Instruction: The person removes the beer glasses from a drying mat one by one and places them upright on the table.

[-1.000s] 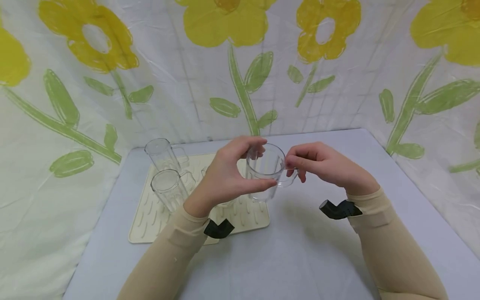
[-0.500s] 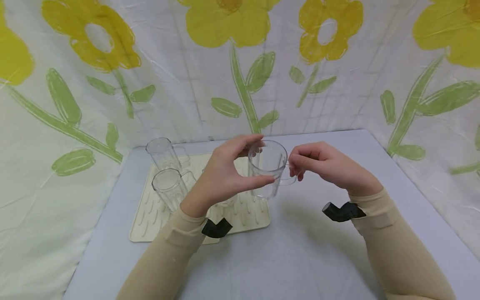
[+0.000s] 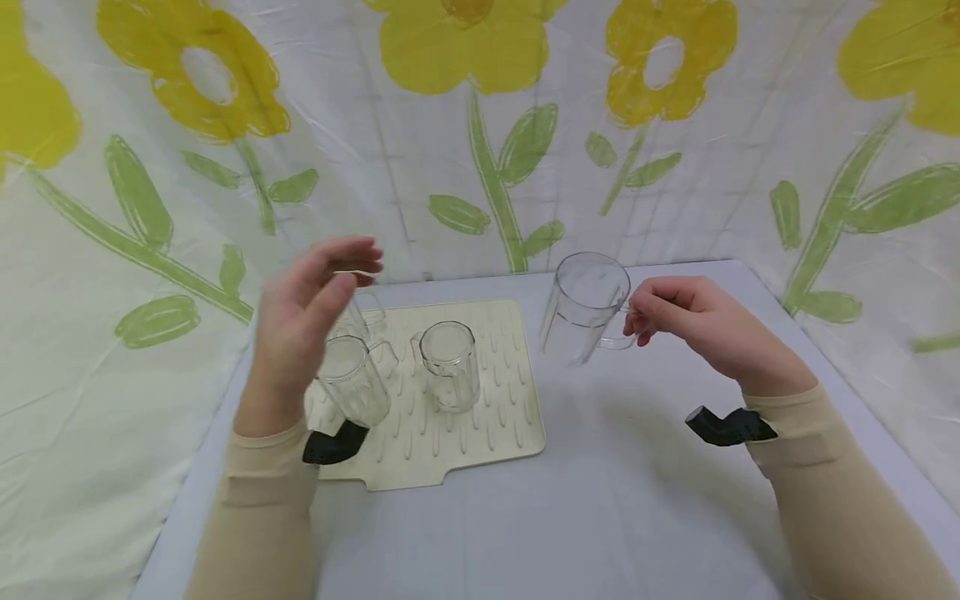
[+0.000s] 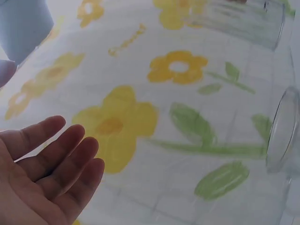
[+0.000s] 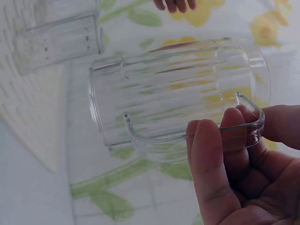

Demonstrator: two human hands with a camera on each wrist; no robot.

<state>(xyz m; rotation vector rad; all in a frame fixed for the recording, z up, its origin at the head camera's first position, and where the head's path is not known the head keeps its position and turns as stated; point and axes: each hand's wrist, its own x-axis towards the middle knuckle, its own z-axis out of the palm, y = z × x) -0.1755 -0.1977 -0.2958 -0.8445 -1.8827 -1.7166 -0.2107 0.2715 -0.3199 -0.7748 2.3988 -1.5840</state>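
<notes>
A clear glass mug (image 3: 585, 304) is held up by its handle in my right hand (image 3: 690, 325), to the right of the drying mat. In the right wrist view the fingers curl round the handle of that mug (image 5: 173, 93). My left hand (image 3: 300, 325) is raised at the left, fingers relaxed and holding nothing; the left wrist view shows its fingers (image 4: 70, 173) spread apart. Below it a second clear mug (image 3: 352, 383) stands on the mat, and a third mug (image 3: 450, 367) stands near the mat's middle. Another mug (image 3: 363, 317) at the back left is partly hidden behind the left hand.
The cream ridged drying mat (image 3: 502, 417) lies on the left half of a table (image 3: 570, 517) with a pale cloth. Behind the table hangs a white curtain (image 3: 360, 192) with painted yellow flowers.
My left hand has let go of the mug and moved left, over the mugs on the mat. My right hand has carried the mug right and slightly up, uncovering the mug at the mat's middle.
</notes>
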